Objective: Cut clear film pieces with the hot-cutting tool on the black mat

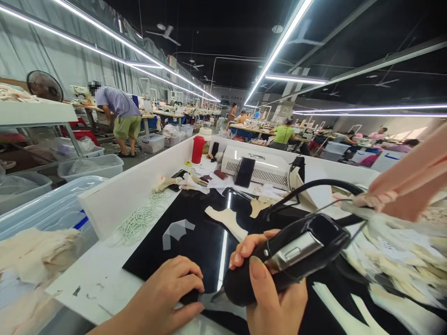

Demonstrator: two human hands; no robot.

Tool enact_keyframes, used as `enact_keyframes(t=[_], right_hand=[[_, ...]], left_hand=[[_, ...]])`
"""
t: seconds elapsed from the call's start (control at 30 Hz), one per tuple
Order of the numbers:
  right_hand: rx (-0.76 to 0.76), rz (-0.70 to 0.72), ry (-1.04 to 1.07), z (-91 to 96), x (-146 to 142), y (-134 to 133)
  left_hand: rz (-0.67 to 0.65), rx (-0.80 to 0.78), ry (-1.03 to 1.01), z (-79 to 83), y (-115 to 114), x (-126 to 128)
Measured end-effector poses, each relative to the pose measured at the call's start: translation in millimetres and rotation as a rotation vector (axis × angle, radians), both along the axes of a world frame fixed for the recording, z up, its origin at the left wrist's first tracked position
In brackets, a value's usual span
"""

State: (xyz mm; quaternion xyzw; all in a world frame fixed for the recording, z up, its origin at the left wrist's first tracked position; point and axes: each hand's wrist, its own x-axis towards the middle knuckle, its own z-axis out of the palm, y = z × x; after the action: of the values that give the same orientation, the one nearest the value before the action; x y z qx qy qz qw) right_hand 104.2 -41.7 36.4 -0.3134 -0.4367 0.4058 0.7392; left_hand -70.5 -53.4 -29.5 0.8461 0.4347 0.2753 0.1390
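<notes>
My right hand [275, 288] is wrapped round a black corded handheld tool [289, 260] with a silver slide on its side. Its tip points down and left, close to a translucent piece [223, 304] on the glossy black board [206, 251]. Left of the tip, my left hand [178, 288] rests low over the board with curled fingers. Something dark shows between its fingers and thumb, but I cannot make it out. Farther up the board lie a translucent white cut piece [177, 231] and a cream cut piece [228, 221].
Behind the board stand a white vented machine [256, 160], a leaning phone [245, 171] and a red container [198, 149]. Tangled pale green cord [143, 218] lies left. Cream pieces [401, 251] pile up right. A white wall [139, 186] edges the table. A person [118, 107] bends over beyond.
</notes>
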Motion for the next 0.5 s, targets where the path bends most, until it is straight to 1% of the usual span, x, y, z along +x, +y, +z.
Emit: enact_keyframes(t=[0.17,0.33,0.5], right_hand=[[0.024,0.025,0.03,-1.6,-9.8,4.9],[0.023,0.024,0.059,-3.7,-13.3,8.4],[0.028,0.031,0.043,-5.8,-16.1,10.1]], left_hand=[[0.011,-0.026,-0.084,0.5,1.5,2.9],[0.032,-0.049,-0.131,0.9,1.4,4.3],[0.05,-0.093,-0.155,1.9,1.0,6.5]])
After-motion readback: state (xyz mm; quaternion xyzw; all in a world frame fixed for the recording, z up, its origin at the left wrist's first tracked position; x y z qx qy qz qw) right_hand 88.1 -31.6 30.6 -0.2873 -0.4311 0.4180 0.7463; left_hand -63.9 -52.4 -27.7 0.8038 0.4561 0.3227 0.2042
